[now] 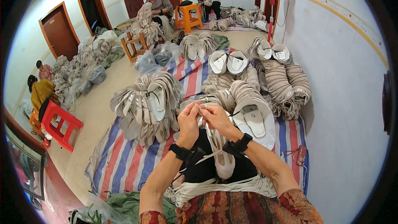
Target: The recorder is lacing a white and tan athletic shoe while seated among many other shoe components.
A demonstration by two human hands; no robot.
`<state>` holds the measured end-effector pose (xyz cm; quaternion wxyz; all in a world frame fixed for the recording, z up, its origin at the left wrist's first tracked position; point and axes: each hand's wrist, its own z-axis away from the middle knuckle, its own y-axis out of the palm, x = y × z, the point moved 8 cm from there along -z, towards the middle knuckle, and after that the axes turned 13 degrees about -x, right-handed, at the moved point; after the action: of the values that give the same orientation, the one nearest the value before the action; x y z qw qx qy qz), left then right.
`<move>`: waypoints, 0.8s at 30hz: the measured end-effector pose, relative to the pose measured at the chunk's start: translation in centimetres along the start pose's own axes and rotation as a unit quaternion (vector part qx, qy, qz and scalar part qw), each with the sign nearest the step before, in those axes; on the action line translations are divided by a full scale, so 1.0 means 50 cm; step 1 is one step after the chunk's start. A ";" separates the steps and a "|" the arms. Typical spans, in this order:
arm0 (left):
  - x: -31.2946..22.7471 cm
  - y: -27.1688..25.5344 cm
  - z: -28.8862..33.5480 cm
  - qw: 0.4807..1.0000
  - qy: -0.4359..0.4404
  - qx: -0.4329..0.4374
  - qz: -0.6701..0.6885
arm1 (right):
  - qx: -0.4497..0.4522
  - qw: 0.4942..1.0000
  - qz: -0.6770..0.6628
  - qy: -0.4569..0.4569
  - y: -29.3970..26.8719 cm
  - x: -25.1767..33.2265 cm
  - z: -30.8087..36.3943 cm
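In front of me my left hand (188, 121) and my right hand (216, 119) meet, fingertips pinched together. Between them is a thin pale strand that looks like a shoelace; the fingers hide most of it. Below the hands a beige shoe upper (225, 166) with its pale sole part rests between my dark-clothed legs. A thick bundle of off-white shoelaces (195, 190) lies across my lap. Just beyond my right hand stands a stack of nested beige shoe uppers (253, 118), with a white insole showing inside the nearest one.
Another bundle of uppers (155, 101) stands left, on a striped tarp (120, 157). More stacks (280, 79) line the right wall. A red stool (62, 124) and an orange stool (188, 18) stand on the floor. Several people sit working among heaps of uppers farther off.
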<state>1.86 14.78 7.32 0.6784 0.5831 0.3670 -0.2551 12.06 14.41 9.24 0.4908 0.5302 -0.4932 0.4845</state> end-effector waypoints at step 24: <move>-0.025 -0.015 -0.007 1.000 0.018 -0.003 -0.010 | 0.207 0.970 -0.032 0.123 -0.036 -0.104 0.132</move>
<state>0.44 14.88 7.84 0.6708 0.5821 0.3855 -0.2503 13.85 8.10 3.65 0.4423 0.5720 -0.3014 0.6216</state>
